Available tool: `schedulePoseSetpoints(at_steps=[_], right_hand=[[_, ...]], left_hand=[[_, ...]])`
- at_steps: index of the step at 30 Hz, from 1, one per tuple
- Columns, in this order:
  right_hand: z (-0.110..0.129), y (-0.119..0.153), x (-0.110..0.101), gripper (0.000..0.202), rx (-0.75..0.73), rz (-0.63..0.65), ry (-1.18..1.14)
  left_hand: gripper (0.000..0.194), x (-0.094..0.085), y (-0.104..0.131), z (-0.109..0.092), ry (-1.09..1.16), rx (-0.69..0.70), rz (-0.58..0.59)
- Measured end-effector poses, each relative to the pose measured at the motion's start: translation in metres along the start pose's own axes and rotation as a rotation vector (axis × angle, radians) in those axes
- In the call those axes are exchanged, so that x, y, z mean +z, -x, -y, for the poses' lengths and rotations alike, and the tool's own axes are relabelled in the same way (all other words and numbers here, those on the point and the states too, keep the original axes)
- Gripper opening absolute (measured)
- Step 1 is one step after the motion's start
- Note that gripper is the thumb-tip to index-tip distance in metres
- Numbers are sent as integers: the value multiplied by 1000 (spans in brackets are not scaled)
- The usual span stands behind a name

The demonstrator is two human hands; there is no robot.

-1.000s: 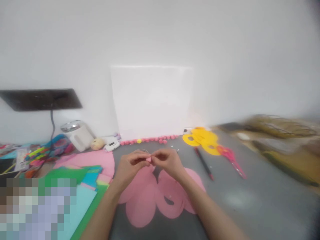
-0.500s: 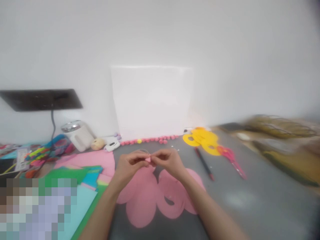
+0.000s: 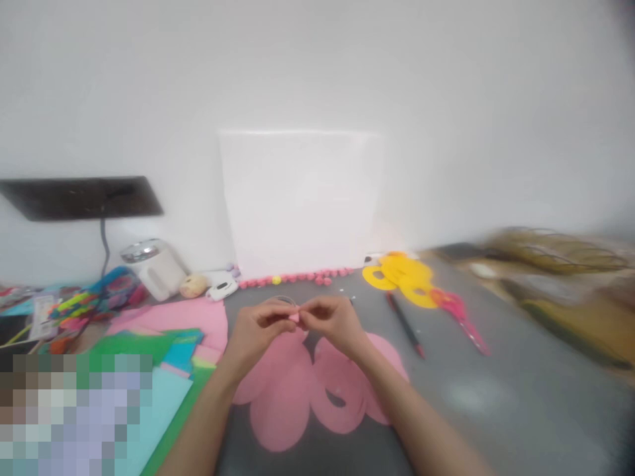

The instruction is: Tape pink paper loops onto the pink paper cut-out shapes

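Note:
Fingertips of my left hand (image 3: 258,327) and my right hand (image 3: 332,320) meet in a pinch on a small piece of pink paper (image 3: 294,317). Both hands are closed, and the fingers cover most of the piece, so its exact shape is hard to make out. Below them, pink paper petal shapes (image 3: 280,410) lie flat on the dark grey table (image 3: 516,430); one has an opening cut in it. Behind the fingers runs a row of small pink rolled pieces (image 3: 325,274) with one yellow piece (image 3: 276,280) among them.
Pink-handled scissors (image 3: 459,314), a dark pencil (image 3: 407,327) and yellow paper shapes (image 3: 404,271) lie to the right. Coloured paper sheets (image 3: 166,396) and a white bottle-like container (image 3: 159,271) stand left. A white sheet (image 3: 302,198) leans against the wall.
Almost nothing differs. Both hands keep their pinch on the small pink paper piece, with only a slight shift of the fingers and right wrist.

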State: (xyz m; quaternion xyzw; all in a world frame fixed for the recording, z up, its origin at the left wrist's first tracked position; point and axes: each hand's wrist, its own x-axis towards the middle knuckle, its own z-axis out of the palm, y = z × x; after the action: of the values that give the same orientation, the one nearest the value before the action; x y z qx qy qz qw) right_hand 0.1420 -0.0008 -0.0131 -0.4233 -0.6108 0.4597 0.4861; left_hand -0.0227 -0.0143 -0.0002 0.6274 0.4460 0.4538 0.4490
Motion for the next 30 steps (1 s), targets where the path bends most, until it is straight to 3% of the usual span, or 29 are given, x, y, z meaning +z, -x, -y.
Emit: schedulePoseSetpoints(at_steps=[30], right_hand=[[-6, -1, -1, 13, -36, 43, -69]], left_hand=[[13, -1, 0, -3, 114, -40, 5]])
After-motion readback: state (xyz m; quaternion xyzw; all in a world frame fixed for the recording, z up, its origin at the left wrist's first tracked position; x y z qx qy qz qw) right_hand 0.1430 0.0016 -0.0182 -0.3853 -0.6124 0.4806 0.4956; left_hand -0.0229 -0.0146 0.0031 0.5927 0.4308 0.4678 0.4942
